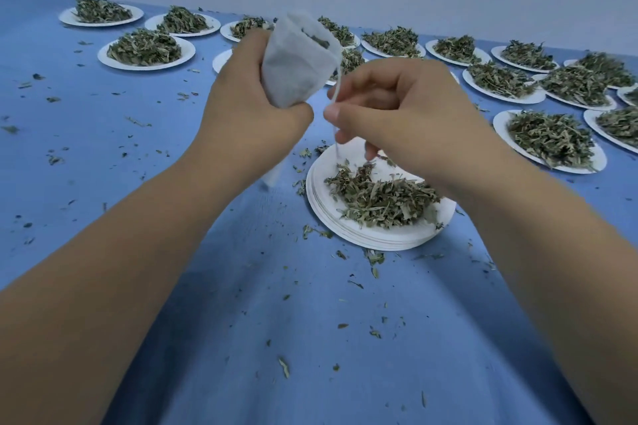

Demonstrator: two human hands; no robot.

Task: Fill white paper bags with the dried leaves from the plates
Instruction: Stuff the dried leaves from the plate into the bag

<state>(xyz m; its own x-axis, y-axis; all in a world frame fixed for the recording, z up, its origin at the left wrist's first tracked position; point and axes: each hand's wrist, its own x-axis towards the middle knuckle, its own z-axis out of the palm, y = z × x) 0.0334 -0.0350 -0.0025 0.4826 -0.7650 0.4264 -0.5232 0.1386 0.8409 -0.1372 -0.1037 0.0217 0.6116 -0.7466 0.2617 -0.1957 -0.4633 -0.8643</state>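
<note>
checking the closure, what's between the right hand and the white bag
A thin white drawstring runs from the white bag to the right hand, which pinches it, in the head view.

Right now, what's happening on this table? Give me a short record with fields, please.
Left hand: grips the white paper bag, mouth up
Right hand: pinches the bag's string
Nearest plate: tops a stack, dried leaves left on it
Farther plates: many, heaped with leaves
Table: blue cloth, strewn with leaf bits
</note>
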